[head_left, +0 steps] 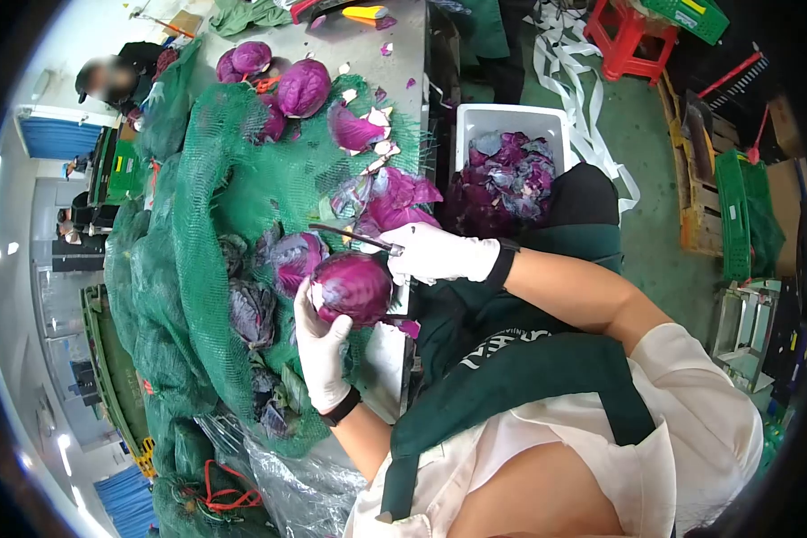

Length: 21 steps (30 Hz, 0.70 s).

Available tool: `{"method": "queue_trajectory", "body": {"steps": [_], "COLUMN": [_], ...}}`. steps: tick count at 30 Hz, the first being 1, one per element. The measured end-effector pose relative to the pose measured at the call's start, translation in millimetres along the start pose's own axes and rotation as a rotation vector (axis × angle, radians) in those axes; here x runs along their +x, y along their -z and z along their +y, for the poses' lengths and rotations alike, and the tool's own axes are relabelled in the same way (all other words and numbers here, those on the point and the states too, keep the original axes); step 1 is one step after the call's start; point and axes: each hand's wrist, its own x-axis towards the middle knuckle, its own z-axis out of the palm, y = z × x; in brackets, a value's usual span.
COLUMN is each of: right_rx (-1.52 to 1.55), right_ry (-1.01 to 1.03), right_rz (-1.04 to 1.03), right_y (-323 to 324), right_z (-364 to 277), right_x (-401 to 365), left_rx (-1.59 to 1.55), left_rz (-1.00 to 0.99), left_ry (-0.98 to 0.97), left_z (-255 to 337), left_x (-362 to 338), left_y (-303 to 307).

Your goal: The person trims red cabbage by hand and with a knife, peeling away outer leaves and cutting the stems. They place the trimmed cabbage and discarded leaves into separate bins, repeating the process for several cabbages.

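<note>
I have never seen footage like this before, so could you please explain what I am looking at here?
This is one picture from a camera worn on a person's head, looking down at their own gloved hands; there is no machine. The left hand cups a red cabbage from below. The right hand grips a knife, its blade close to the cabbage. On the grey table lie green netting, more cabbages and leaf scraps. A white crate holds trimmed purple leaves.

Brightly, evenly lit; softly shadowed. Bent hard by fisheye toward edges, blackened at corners. Blown out white along left rim. Sharp in centre.
</note>
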Motion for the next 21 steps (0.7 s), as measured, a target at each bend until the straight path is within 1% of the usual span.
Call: {"method": "queue_trajectory", "body": {"steps": [2,4,6,7,8,10,11,12,14,15,16,18,19,21], "right_rx": [-0.057,-0.046,-0.092,-0.14,-0.177,-0.165,-0.21,-0.21,-0.779,-0.8,-0.793,-0.879,-0.88,-0.956], "right_ry": [0.041,0.012,0.062,0.07,0.093,0.134,0.135,0.132,0.356,0.218,0.188,0.302,0.302,0.301], "right_rz": [0.024,-0.007,-0.005,-0.013,0.013,0.144,0.133,0.141,0.212,0.2,0.21,0.294,0.293,0.218], "right_y": [-6,-9,-10,-5,1,1,2,2,-1,-2,-7,-10,-10,-9], "right_z": [-1,0,-3,-2,-4,-12,-16,-12,-10,-12,-20,-7,-7,-13], "right_x": [2,0,-10,-13,-14,-17,-18,-19,-21,-28,-39,-42,-45,-52], "left_rx": [-0.103,0.008,0.285,0.134,0.154,0.337,0.396,0.529,0.654,0.828,0.836,0.806,0.806,0.787], "left_rz": [0.106,0.197,0.219,0.214,0.153,0.057,0.023,-0.053,-0.079,-0.052,0.0,0.069,0.07,0.167], "left_ry": [0.077,0.082,0.023,0.025,-0.001,-0.13,-0.127,-0.155,-0.18,-0.266,-0.262,-0.27,-0.27,-0.14], "left_z": [-13,-18,-18,-13,-6,8,12,17,14,13,15,13,12,10], "left_x": [-3,-8,-6,-5,-4,-4,-6,-5,-8,-11,-15,-18,-18,-16], "left_y": [5,8,0,-9,-14,-28,-35,-39,-45,-48,-57,-71,-75,-81]}}
